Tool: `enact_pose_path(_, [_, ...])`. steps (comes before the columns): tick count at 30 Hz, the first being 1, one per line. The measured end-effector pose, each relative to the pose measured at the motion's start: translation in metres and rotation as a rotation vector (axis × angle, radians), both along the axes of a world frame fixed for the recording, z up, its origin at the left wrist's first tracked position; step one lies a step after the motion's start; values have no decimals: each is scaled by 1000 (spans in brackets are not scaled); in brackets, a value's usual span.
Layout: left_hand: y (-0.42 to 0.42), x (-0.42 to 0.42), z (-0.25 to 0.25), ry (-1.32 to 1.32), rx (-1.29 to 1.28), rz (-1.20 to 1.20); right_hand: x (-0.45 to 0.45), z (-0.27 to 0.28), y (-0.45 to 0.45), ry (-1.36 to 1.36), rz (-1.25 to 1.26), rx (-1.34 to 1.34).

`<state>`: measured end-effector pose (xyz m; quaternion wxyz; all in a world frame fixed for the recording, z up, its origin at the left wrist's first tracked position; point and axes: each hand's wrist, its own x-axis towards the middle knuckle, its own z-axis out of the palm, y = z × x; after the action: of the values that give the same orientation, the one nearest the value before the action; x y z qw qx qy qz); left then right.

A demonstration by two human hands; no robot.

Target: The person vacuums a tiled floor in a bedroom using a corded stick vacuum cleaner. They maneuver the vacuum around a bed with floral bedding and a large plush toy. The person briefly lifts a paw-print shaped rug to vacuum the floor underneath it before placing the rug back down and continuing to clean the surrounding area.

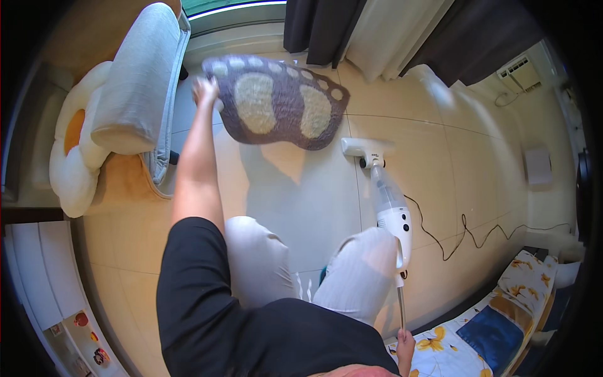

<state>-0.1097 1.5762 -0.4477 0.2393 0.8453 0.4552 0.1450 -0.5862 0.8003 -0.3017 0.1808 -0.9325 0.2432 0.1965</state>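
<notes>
My left hand (206, 90) grips the left edge of a purple-grey plush mat (288, 101) with cream footprint shapes, lifted at arm's length over the tiled floor. My right hand (405, 348), low in the view, is closed around the thin metal tube of a white stick vacuum cleaner (398, 226). The vacuum's clear dust cup points away from me, and its white floor head (366, 148) rests on the tiles, to the right of the mat. A black cord runs from it to the right.
A grey sofa (136, 85) with a flower-shaped cushion (75, 136) stands at the left. White cabinets (47, 268) are at the lower left, a bed with floral bedding (438, 344) at the lower right. Dark curtains (466, 37) hang beyond. The cord (443, 257) crosses the floor.
</notes>
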Motion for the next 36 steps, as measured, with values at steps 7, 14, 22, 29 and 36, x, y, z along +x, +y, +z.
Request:
enact_pose_path(7, [-159,-55,-189,-97,-1404,543,-13,-3,50,-104,-84,5])
enact_pose_path(14, [-140,-45,-214,-640,-1595,751,33,17,72,-27,48,-94])
enact_pose_path(22, [-166,-20,-224,-631,-1975,769,27,28,83,-62,13,-49])
enact_pose_path(29, [-111,-15,-244,-1464,-1920,698,35,34,82,-114,102,-76])
enact_pose_path(36, [-118,19,-235,-1122,-1903,802,44,39,81,-93,99,-96])
